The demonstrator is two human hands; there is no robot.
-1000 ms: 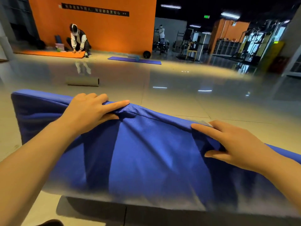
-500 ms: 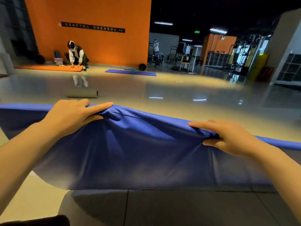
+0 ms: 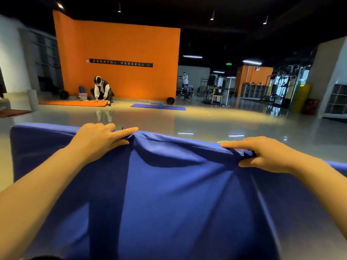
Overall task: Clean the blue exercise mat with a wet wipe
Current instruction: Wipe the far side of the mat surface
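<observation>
Blue exercise mat (image 3: 169, 194) held raised by its upper edge.
That edge is pinched by left hand (image 3: 101, 140) and right hand (image 3: 266, 154) fingers; open glossy floor (image 3: 206, 124) is seen beyond, centre frame.

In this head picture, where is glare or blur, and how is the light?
Head view: the room is dim with a black ceiling; the glossy floor reflects ceiling lamps as bright streaks; wide-angle bending shows at the edges; the blue mat blurs toward the bottom, with dark fold shadows below the left hand and right hand.
</observation>
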